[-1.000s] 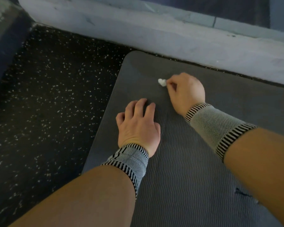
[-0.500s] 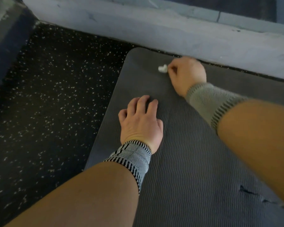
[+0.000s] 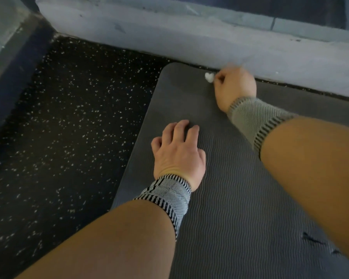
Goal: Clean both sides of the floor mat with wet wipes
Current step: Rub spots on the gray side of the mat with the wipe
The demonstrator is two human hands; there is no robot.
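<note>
**Right grip on wipe, far edge of mat**

Right hand point(image 3: 235, 88): fingers curled tight around a balled white wet wipe point(image 3: 209, 77), a small tuft showing past the knuckles, pressed to the floor mat point(image 3: 240, 198) near its far left corner, close to the grey wall base point(image 3: 189, 43).
Left hand point(image 3: 178, 153): fingers loosely spread, palm down on the mat, holding nothing, apparently bracing it.
Mat: grey, ribbed, flat on speckled black floor point(image 3: 58, 127); small tears near the right forearm.
Handling note: keep the left hand weighted so the mat stays put; work the edge in overlapping strokes; unfold the wipe for wider contact.
</note>
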